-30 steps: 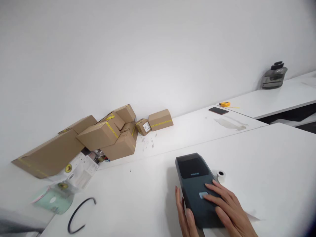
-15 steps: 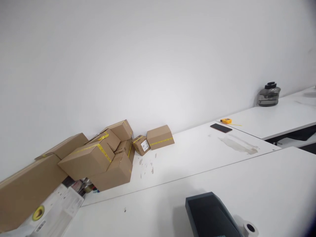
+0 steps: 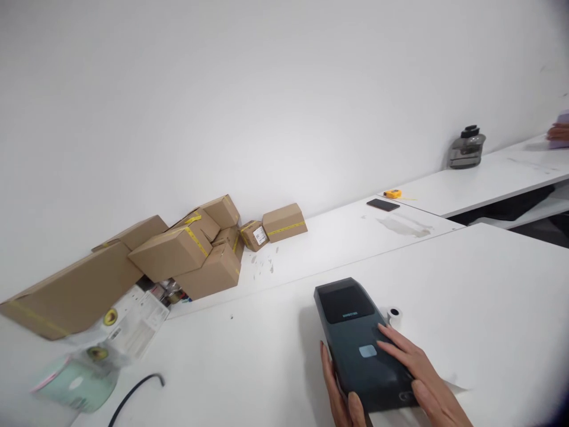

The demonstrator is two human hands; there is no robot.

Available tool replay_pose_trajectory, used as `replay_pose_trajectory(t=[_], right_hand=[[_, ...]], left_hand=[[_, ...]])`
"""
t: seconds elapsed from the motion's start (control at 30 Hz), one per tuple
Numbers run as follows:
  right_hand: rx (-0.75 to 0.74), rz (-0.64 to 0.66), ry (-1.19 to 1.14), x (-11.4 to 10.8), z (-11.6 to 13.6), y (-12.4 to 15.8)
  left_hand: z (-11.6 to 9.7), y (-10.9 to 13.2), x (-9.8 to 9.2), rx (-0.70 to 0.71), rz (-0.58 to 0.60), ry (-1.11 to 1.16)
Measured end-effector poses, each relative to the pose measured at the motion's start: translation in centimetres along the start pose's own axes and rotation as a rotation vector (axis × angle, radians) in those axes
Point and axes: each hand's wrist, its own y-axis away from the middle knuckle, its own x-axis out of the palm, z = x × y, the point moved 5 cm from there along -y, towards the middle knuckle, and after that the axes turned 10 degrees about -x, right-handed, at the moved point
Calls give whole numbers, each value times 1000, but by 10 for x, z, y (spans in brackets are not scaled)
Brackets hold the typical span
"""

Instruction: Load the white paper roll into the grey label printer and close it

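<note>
A dark teal box (image 3: 351, 356) with a black panel at its far end and a light blue label stands tilted in view, low right of centre. My left hand (image 3: 335, 394) holds its left side near the front corner, thumb on the near edge. Along the right edge lies my right hand (image 3: 420, 367), fingers over the top face and thumb near the front corner. Just beyond the right fingers sits a small white roll (image 3: 394, 316). A strip of white paper (image 3: 456, 384) shows beside the right wrist. What the box rests on underneath is hidden.
Cardboard boxes (image 3: 173, 252) with yellow tape are piled against the wall. Near left are clear plastic packets (image 3: 142, 323), a mint green container (image 3: 80, 382) and a black cable (image 3: 136, 391). Farther right lie a phone (image 3: 383, 204), a yellow tape measure (image 3: 392, 194) and a grey jug (image 3: 466, 149).
My two hands have come into view on the dark teal box. The camera has tilted down, so more of the near table shows. A person's hand appears at the far right.
</note>
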Motion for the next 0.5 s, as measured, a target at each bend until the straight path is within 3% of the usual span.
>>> replay_pose_trajectory(t=[0.13,0.27,0.37,0.5], right_hand=[[-166,22,215,-5,22,-7],[-253,-8,337,-4,26,-14],[-171,-41,230,-5,23,-13],[83,-134,-35,-3,13,1]], left_hand=[[-12,9,-6,99,45,-99],[-19,20,-11,109,56,-140],[-19,21,-8,98,25,-64],[-17,17,-6,107,-16,-22]])
